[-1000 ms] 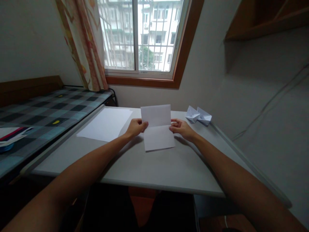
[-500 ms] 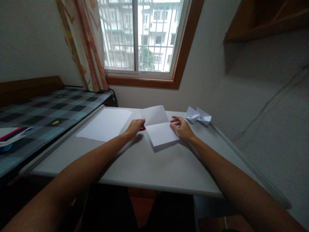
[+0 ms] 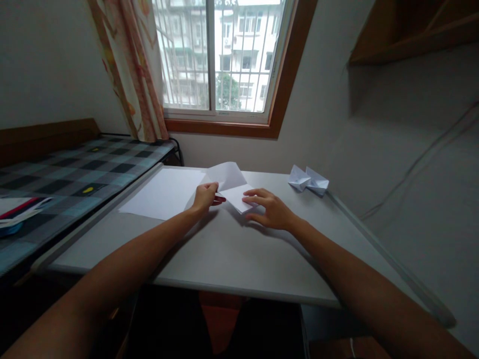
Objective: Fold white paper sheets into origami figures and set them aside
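Observation:
A creased white sheet of paper [image 3: 226, 174] is held a little above the table, its far half tilted up and its near half angled toward me. My left hand [image 3: 207, 196] pinches its left edge near the crease between thumb and fingers. On the right, my right hand [image 3: 267, 207] has its fingers laid over the near right part of the paper, the thumb lower, by the near edge. Left of my left hand lies a stack of flat white paper [image 3: 160, 193]. Two folded paper shapes [image 3: 307, 180] sit at the far right of the table.
The white table [image 3: 239, 259] borders a bed with a checked cover [image 3: 75, 169] on the left. Books or papers [image 3: 22, 208] lie on the bed. A barred window [image 3: 220, 60] and curtain [image 3: 129, 75] are behind; a wooden shelf [image 3: 419, 45] hangs at upper right.
The paper has shifted left and turned, with its near part now narrower in view. My right hand has moved left and nearer to me, over the paper; my left hand has moved slightly left.

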Demonstrator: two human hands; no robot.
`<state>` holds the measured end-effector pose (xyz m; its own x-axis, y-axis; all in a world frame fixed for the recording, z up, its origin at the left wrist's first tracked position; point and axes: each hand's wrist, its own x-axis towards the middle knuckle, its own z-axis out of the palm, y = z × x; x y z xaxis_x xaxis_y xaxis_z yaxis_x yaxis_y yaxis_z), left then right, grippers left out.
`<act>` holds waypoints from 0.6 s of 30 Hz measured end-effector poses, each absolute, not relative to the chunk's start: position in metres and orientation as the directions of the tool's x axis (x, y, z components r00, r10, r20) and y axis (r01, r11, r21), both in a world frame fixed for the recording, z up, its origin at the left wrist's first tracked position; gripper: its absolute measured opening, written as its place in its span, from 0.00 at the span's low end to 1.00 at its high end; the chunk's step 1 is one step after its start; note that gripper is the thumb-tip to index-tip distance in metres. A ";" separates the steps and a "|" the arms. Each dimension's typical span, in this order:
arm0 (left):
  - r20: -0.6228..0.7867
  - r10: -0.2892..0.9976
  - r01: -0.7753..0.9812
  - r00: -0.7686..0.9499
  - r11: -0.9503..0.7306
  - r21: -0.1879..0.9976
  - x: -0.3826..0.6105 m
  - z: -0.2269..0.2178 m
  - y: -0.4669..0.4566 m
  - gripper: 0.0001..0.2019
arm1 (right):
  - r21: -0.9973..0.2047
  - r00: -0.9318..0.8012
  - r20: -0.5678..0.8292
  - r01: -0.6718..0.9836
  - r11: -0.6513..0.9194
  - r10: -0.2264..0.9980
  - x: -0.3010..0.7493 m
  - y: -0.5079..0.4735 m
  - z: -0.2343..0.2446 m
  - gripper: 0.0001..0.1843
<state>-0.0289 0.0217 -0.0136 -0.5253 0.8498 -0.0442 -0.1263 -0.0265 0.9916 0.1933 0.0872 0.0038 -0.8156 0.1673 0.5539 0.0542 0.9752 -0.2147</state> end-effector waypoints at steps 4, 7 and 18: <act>0.061 0.842 -0.058 -0.536 -0.108 0.992 -0.032 -0.017 0.025 0.11 | -0.250 -0.799 0.574 0.040 0.967 0.181 0.191 0.084 0.005 0.13; 0.107 0.840 -0.027 -0.532 -0.143 0.989 -0.035 -0.019 0.027 0.12 | -0.275 -0.779 0.590 0.052 0.960 0.212 0.191 0.086 0.003 0.12; 0.124 0.911 -0.108 -0.393 -0.180 0.978 -0.037 -0.016 0.024 0.20 | -0.564 -0.642 0.585 0.116 0.817 0.495 0.193 0.092 0.002 0.10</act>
<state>-0.0370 0.0243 -0.0161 -0.3932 0.9110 0.1241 -0.1084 -0.1799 0.9777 0.1934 0.0915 0.0025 -0.6420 0.4954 0.5851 0.1164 0.8173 -0.5643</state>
